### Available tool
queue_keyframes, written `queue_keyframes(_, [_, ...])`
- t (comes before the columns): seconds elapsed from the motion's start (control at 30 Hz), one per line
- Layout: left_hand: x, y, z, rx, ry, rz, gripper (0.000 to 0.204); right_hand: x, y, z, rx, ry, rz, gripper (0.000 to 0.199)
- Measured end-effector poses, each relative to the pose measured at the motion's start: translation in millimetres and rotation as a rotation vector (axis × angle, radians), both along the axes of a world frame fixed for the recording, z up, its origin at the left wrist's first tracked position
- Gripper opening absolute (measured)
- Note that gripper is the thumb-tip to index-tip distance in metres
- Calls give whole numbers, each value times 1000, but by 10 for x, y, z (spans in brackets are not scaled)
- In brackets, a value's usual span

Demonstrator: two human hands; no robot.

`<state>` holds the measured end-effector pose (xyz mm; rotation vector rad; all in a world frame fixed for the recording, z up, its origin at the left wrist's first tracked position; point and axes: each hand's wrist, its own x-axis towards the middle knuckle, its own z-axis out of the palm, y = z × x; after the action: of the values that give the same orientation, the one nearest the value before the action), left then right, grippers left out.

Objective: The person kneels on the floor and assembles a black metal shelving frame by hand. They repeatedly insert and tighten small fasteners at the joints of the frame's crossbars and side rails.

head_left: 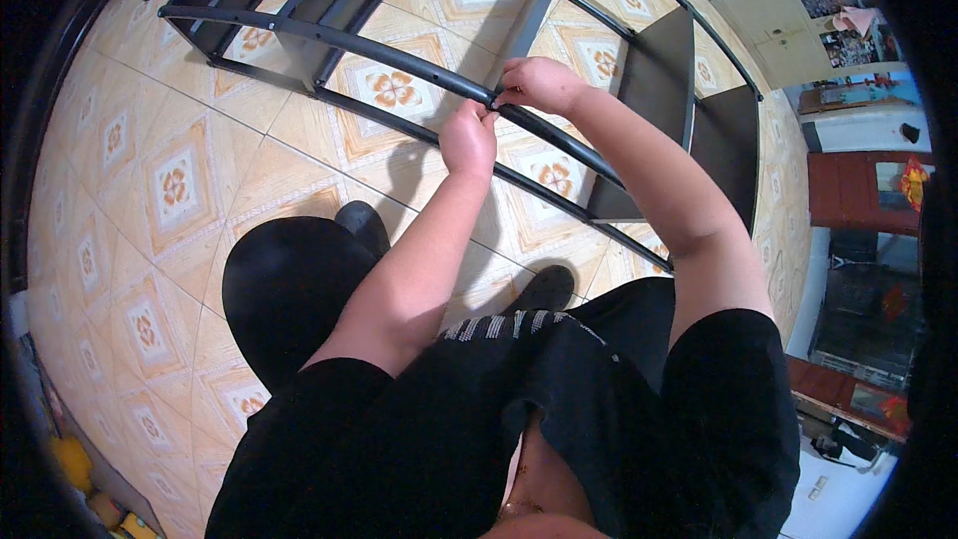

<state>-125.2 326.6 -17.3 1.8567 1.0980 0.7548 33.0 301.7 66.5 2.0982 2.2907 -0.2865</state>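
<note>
In the upper middle of the frame, both hands meet on a black metal rail (399, 60) of a rack frame (659, 90) lying over the tiled floor (170, 190). The left hand (469, 138) is curled closed against the rail; the right hand (539, 83) pinches something there, possibly a small screw, too small to tell. Dark shelf panels (723, 135) stand in the frame at upper right.

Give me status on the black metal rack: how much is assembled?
Done: the black rack frame lies on the tiled floor with long rails joined and dark shelf panels fitted at the far end. In hand: left hand and right hand meet at one spot on the near top rail, fingers pinched there; what they hold is too small to tell. Left: near bays still show bare floor.
</note>
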Motion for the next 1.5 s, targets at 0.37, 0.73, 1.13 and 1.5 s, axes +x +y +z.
queue_keyframes(0.37, [-93,119,59,-22,70,-134,25,-412,-1357,-289,602,243,-555,29])
queue_keyframes(0.73, [148,216,-5,581,151,-337,39,-507,-1598,-1424,-531,269,-508,29])
queue_keyframes(1.13, [209,181,-101,541,280,-410,42,1288,-820,-2926,527,444,-1481,37])
queue_keyframes(1.5, [250,205,-112,621,317,-441,45,2072,-288,-3587,551,241,-1101,53])
